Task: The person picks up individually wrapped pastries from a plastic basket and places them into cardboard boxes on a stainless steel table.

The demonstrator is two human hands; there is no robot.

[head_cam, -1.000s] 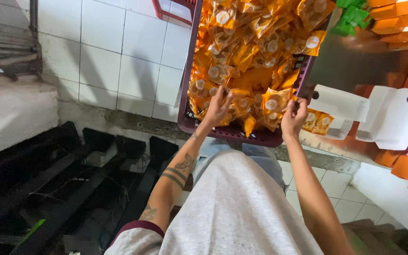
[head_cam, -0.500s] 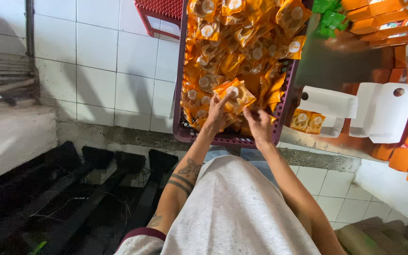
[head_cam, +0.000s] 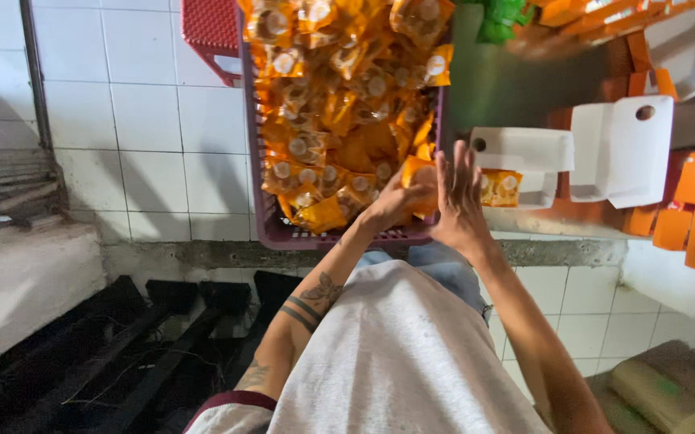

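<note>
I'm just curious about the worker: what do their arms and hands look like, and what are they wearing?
Both hands, left and right, are bare, without gloves. The left forearm carries dark tattoos: bands and a figure. A light grey short-sleeved shirt has a maroon sleeve hem.

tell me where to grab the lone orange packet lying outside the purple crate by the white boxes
Take the orange packet by its long edges, coming from above on the side nearest the person: it lies flat, and white boxes crowd its far side. The right hand is closest.
</note>
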